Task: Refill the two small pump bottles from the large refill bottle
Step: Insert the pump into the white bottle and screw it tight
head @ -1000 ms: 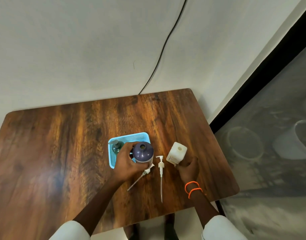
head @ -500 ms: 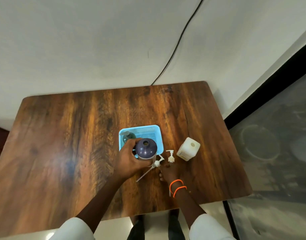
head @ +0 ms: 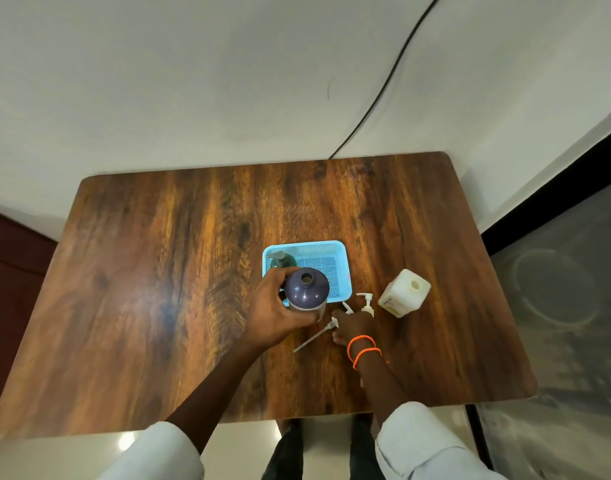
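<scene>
I saw left hand (head: 276, 315) grasping the uncapped dark purple round plastic bottle (head: 307, 289) | right hand (head: 353, 327) gripped a white pump (head: 366, 304) beside those fingers | white square refill jug (head: 404, 293) open beyond | I judged recapping left, green bottle (head: 282, 260) uncertain.

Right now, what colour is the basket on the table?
Light blue: the basket has mesh walls and floor. The head view, the only one, shows it plainly.
</scene>
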